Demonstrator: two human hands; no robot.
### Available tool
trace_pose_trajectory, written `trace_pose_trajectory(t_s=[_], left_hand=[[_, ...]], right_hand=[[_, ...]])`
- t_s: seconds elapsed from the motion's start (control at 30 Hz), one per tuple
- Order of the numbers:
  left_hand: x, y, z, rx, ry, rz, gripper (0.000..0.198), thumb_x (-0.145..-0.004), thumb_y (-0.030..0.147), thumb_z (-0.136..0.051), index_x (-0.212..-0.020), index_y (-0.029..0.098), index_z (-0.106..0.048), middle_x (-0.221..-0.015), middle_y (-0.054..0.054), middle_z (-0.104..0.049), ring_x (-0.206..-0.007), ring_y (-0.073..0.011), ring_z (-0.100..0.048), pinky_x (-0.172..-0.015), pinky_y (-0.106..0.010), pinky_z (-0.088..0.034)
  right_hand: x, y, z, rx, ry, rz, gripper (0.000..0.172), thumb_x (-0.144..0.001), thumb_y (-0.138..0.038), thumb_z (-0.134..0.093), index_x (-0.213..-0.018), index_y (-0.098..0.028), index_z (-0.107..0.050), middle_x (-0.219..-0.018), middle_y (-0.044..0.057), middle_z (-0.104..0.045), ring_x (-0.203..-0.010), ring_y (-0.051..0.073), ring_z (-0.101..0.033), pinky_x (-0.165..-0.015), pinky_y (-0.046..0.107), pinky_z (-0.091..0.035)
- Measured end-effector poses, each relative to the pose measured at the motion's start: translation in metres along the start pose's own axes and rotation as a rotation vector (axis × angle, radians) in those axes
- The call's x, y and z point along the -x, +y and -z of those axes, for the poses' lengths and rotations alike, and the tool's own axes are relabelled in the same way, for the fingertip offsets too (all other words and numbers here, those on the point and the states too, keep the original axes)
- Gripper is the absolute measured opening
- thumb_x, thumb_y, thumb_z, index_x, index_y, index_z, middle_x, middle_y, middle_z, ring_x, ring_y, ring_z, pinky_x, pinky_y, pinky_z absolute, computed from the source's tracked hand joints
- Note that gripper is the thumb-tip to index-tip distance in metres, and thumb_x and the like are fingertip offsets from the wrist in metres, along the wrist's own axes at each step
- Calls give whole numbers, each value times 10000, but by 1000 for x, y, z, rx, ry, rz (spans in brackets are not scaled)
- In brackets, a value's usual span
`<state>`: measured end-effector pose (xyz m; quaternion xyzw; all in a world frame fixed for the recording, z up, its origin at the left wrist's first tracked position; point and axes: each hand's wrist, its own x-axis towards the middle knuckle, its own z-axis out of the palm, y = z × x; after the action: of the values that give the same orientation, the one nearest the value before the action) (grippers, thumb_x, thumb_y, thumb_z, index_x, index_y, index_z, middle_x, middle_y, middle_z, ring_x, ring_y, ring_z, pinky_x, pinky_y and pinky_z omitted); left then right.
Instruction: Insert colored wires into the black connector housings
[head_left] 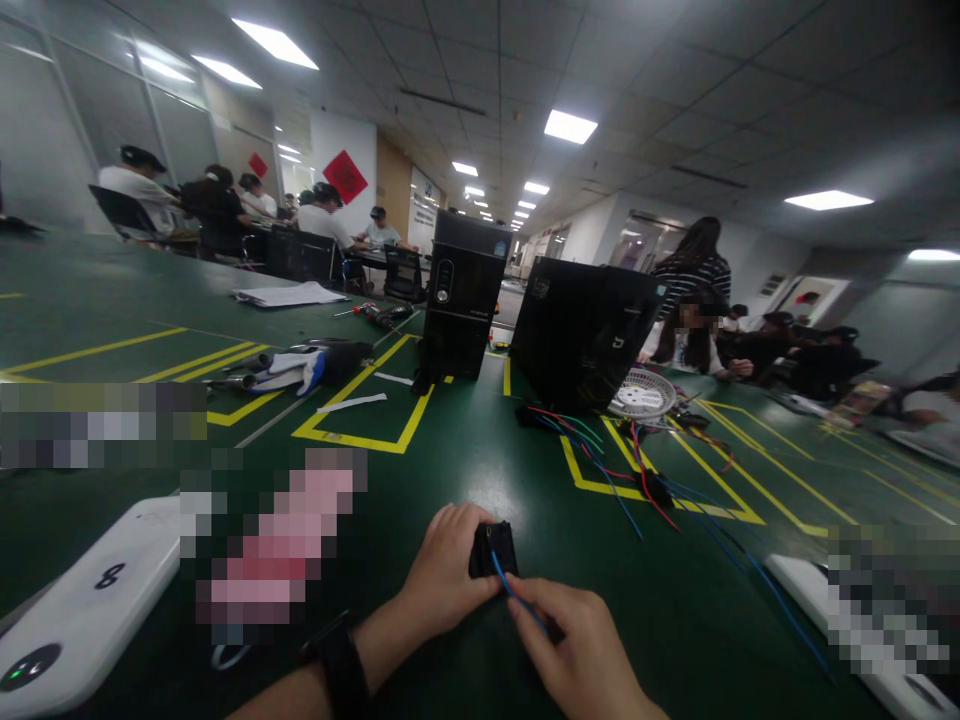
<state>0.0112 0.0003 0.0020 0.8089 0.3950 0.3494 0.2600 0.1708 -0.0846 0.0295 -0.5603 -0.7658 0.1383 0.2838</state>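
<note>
Near the front middle of the green table, my left hand (448, 562) is closed around a small black block (504, 547), perhaps a plastic housing; its exact kind I cannot make out. A blue wire (500, 572) is pinched between the thumb and fingers of my right hand (574, 635). The wire's tip meets the face of the block, near a small yellowish spot; whether it sits inside an opening I cannot tell. Both hands are close together just above the tabletop, and the rest of the wire is hidden by my right hand.
Two black computer cases (465, 300) (577, 330) stand upright ahead. Loose coloured wires (600, 455) lie at right beside a white round basket (641, 395). Gloves (289, 370), a drill (382, 315) and papers (289, 294) are at left. A white device (82, 590) lies front left. People sit beyond.
</note>
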Motion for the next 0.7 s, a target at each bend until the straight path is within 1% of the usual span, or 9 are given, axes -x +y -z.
trace_pose_trajectory(t_s=[0.1, 0.2, 0.3, 0.37, 0.43, 0.53, 0.63, 0.7], left_hand=[[0, 0, 0, 2, -7, -5, 353, -651, 269, -708, -948, 214, -526, -935, -24, -583, -913, -250, -532, -845, -394, -375], [1, 0, 0, -3, -10, -15, 347, -654, 259, -708, -946, 221, -525, -942, -20, -583, -924, -251, -527, -858, -398, -366], [1, 1, 0, -6, -13, -18, 331, -658, 253, -697, -938, 223, -521, -935, -19, -582, -922, -251, -525, -864, -402, -363], [1, 2, 0, -10, -9, -18, 322, -656, 237, -686, -933, 218, -521, -924, -21, -580, -913, -250, -526, -862, -402, -365], [1, 2, 0, -15, -6, -16, 312, -652, 222, -674, -924, 216, -521, -911, -21, -579, -904, -249, -526, -859, -400, -369], [2, 2, 0, -14, -9, -15, 309, -648, 228, -667, -920, 220, -522, -912, -22, -577, -900, -248, -526, -857, -399, -372], [1, 1, 1, -5, -18, -12, 324, -651, 250, -678, -935, 219, -524, -929, -24, -577, -910, -250, -525, -857, -399, -371], [1, 0, 1, -2, -23, -10, 331, -660, 274, -688, -943, 219, -526, -934, -24, -575, -913, -250, -521, -855, -399, -370]], right_hand=[[-1, 3, 10, 36, 22, -33, 250, -862, -239, -498, -1016, -260, -694, -881, 32, -725, -705, 178, -667, -603, 243, -484], [-2, 6, 15, 34, 95, -36, 241, -860, -238, -506, -1005, -264, -698, -897, 35, -728, -753, 192, -683, -652, 265, -516], [-3, 6, 10, 14, 182, 20, 238, -864, -225, -501, -1004, -250, -692, -891, 41, -727, -783, 191, -685, -699, 278, -529], [-2, 4, 4, 22, 203, 85, 242, -869, -207, -491, -1013, -230, -684, -891, 49, -725, -779, 186, -683, -707, 279, -528], [-2, 2, 1, 63, 182, 149, 250, -872, -193, -480, -1031, -209, -674, -850, 52, -724, -727, 180, -676, -669, 276, -520], [-1, 0, 2, 149, 75, 199, 262, -873, -183, -467, -1043, -196, -666, -784, 48, -712, -656, 175, -658, -595, 269, -493], [-1, 0, 11, 214, -42, 185, 274, -874, -182, -460, -1051, -214, -666, -783, 39, -709, -667, 176, -660, -595, 266, -485], [-2, 3, 18, 232, -70, 144, 281, -875, -189, -462, -1064, -240, -664, -800, 30, -713, -694, 179, -667, -623, 268, -495]])
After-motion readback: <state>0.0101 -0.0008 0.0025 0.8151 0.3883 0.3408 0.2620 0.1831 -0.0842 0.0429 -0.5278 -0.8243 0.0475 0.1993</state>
